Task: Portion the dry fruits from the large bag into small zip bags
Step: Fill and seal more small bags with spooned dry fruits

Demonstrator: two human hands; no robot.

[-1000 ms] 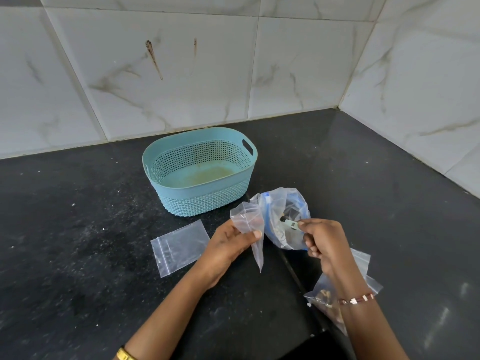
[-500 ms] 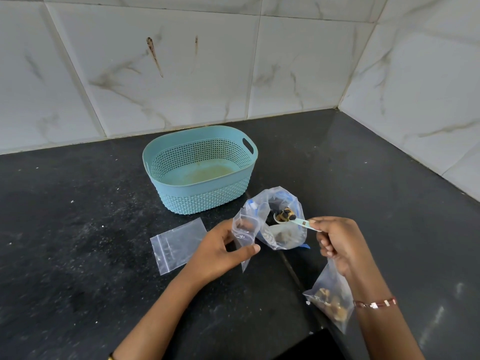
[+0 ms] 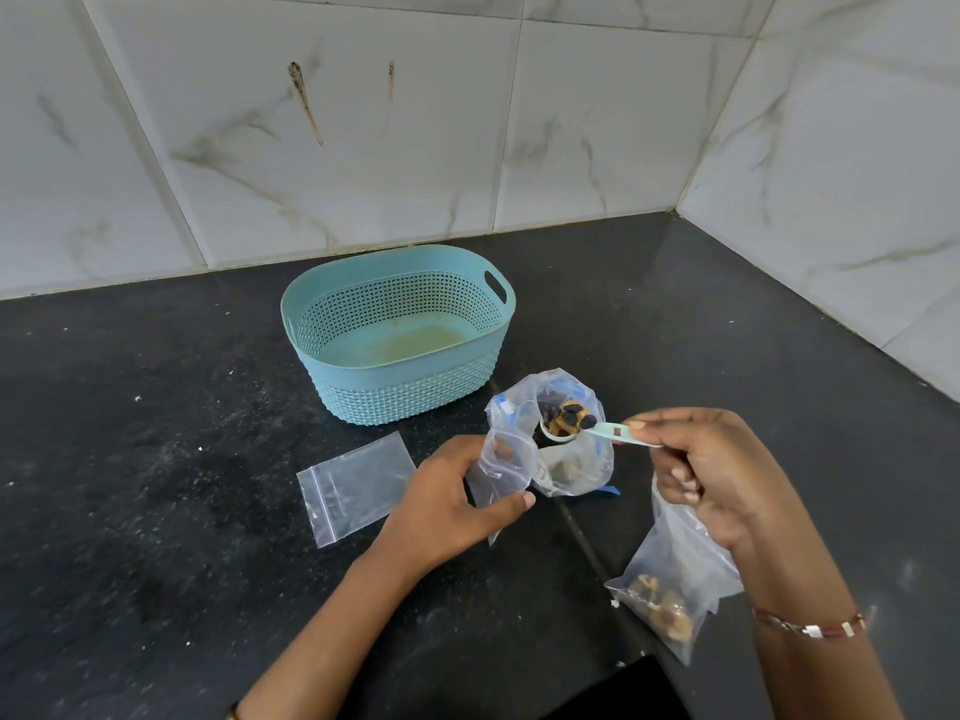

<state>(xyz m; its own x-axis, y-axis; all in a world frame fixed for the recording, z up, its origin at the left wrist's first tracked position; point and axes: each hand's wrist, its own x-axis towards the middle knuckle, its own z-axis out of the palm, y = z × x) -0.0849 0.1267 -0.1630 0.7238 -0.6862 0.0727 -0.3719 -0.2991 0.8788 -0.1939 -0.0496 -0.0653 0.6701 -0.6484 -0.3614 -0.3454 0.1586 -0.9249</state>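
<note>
The large clear bag point(image 3: 576, 459) of dry fruits stands open on the black counter, in front of the basket. My right hand point(image 3: 711, 470) pinches a pale green spoon point(image 3: 597, 428) heaped with dark and tan dry fruits, held level above the large bag's mouth. The same hand's lower fingers hold a small zip bag point(image 3: 670, 584) that hangs down with dry fruits in its bottom. My left hand point(image 3: 457, 506) grips an empty small zip bag point(image 3: 504, 459) next to the large bag's left side. Another empty small zip bag point(image 3: 356, 485) lies flat on the counter to the left.
A teal perforated basket point(image 3: 400, 392) stands behind the bags, empty, with a stained bottom. Tiled walls close the counter point(image 3: 156, 511) at the back and on the right. Pale crumbs speckle the counter's left part.
My right hand lifted the spoon out of the large bag, now loaded with dry fruits, and drew back to the right. The filled small bag now hangs from that hand. My left hand lowered its bag slightly.
</note>
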